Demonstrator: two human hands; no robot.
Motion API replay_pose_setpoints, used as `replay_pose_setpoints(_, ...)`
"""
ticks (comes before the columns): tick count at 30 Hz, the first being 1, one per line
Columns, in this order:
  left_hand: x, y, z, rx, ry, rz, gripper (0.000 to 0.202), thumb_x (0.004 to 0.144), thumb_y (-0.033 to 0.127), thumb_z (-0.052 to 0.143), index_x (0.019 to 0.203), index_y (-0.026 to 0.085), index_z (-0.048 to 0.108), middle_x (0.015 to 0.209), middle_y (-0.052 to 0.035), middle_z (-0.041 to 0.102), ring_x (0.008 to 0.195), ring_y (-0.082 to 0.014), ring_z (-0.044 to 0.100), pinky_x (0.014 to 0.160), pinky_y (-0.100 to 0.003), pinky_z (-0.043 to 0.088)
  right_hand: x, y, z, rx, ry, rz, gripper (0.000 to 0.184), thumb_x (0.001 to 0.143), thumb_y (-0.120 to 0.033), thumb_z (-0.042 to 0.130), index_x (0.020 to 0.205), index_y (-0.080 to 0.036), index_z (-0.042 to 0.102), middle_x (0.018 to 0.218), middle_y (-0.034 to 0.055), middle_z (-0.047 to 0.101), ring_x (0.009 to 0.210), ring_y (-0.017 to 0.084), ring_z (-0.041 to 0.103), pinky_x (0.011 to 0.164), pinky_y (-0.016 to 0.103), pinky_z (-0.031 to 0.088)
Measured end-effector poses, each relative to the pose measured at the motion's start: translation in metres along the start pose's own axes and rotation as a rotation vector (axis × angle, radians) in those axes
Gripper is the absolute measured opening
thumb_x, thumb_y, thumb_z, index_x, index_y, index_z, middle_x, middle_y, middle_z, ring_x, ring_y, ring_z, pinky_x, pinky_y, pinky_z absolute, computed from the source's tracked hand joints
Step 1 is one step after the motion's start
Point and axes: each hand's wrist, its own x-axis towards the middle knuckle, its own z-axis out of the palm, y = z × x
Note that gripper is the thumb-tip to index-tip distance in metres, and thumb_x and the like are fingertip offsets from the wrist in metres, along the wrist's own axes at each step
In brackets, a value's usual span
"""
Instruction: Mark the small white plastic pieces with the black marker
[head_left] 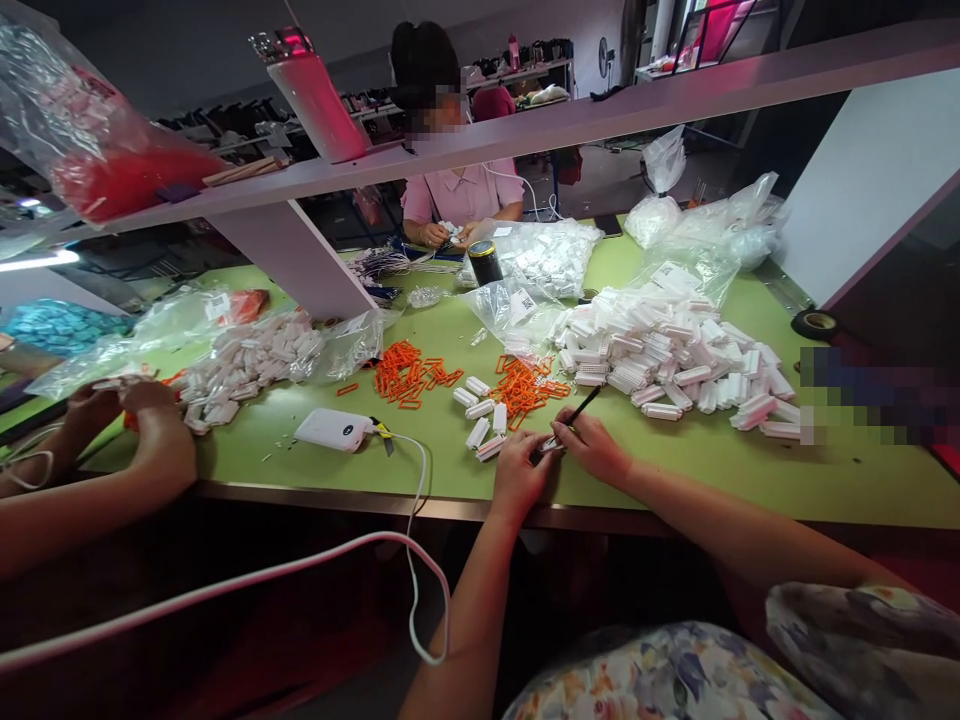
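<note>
Near the front edge of the table, my left hand [519,478] is closed around a small white plastic piece [550,443], largely covered by the fingers. My right hand [600,452] grips a thin black pen-like tool [584,405] slanting up to the right; its lower end meets the white piece. Just beyond my hands lie several loose white plastic housings [478,409] and a heap of orange plastic frames [525,388]. A large pile of white housings [667,350] spreads to the right of them.
A white power bank [334,429] with a cable lies left. Another orange heap [409,372] sits behind it. A co-worker's hands [150,400] work at far left; another person [461,200] sits opposite. A shelf [480,135] crosses above, holding a bottle [319,105]. A dark can [484,262] stands beyond.
</note>
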Motion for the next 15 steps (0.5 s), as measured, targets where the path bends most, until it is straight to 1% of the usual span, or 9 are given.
replay_pose_setpoints(7, 0.0007, 0.0019, -0.0013, 0.005, -0.016, -0.017, 0.015, 0.089, 0.023, 0.076, 0.103, 0.023, 0.077, 0.096, -0.0045, 0.072, 0.092, -0.0217, 0.068, 0.086, -0.036, 0.055, 0.0006, 0.0001, -0.0006, -0.056, 0.005, -0.033, 0.026, 0.105, -0.039, 0.047, 0.088, -0.022, 0.059, 0.082, 0.0047, 0.068, 0.077, 0.022, 0.062, 0.076, 0.035, 0.051)
replay_pose_setpoints(13, 0.001, 0.0053, -0.0016, 0.028, -0.012, -0.032, 0.015, 0.088, 0.018, 0.074, 0.102, 0.022, 0.078, 0.095, -0.0043, 0.072, 0.094, -0.0221, 0.067, 0.089, -0.036, 0.054, -0.0026, -0.004, 0.0008, -0.14, -0.017, -0.103, 0.023, 0.103, -0.036, 0.048, 0.089, -0.022, 0.061, 0.087, 0.0095, 0.07, 0.084, 0.026, 0.064, 0.084, 0.041, 0.05)
replay_pose_setpoints(15, 0.0007, 0.0059, -0.0014, 0.031, -0.008, -0.03, 0.015, 0.088, 0.018, 0.075, 0.102, 0.021, 0.078, 0.095, -0.0046, 0.072, 0.094, -0.0221, 0.067, 0.088, -0.035, 0.054, -0.0027, -0.0043, 0.0002, -0.118, -0.01, -0.088, 0.024, 0.103, -0.038, 0.048, 0.088, -0.022, 0.059, 0.086, 0.0094, 0.069, 0.084, 0.027, 0.064, 0.084, 0.042, 0.051)
